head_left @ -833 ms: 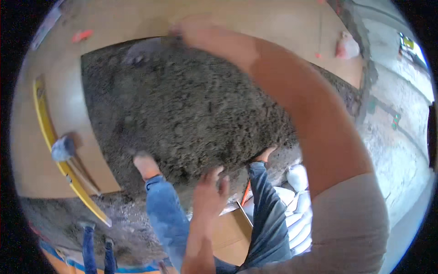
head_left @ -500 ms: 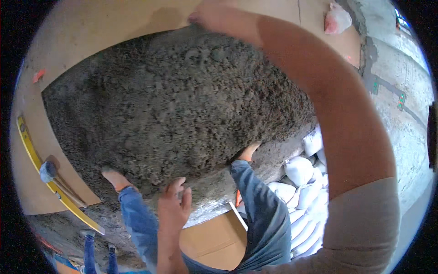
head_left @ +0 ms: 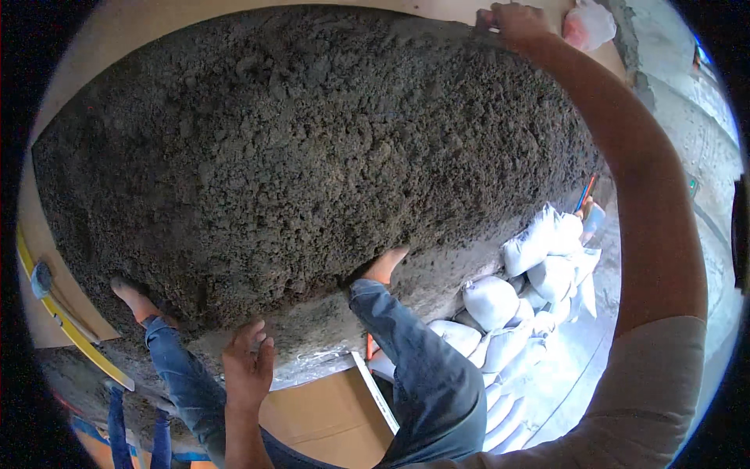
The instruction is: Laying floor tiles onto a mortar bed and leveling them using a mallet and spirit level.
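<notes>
A broad bed of dark, crumbly mortar (head_left: 344, 156) fills the middle of the view. My right hand (head_left: 522, 23) is stretched out to its far right edge, where the mortar meets a flat tan panel (head_left: 445, 9). The fingers there are curled together, and whatever is in them is too small to make out. Low in front of me, my left hand (head_left: 248, 359) hovers with thumb and fingers apart, holding nothing. My bare feet (head_left: 383, 264) rest at the mortar's near edge.
White filled bags (head_left: 492, 303) are piled at the right. A yellow spirit level (head_left: 74, 332) and a mallet (head_left: 42, 281) lie at the left. A pinkish plastic bag (head_left: 587, 25) sits beyond my right hand. Cardboard (head_left: 328, 414) lies below me, and another person's legs (head_left: 160, 438) show lower left.
My right hand has moved rightward along the far edge of the mortar. The view has shifted, showing more of the white bags; my left hand stays low and empty.
</notes>
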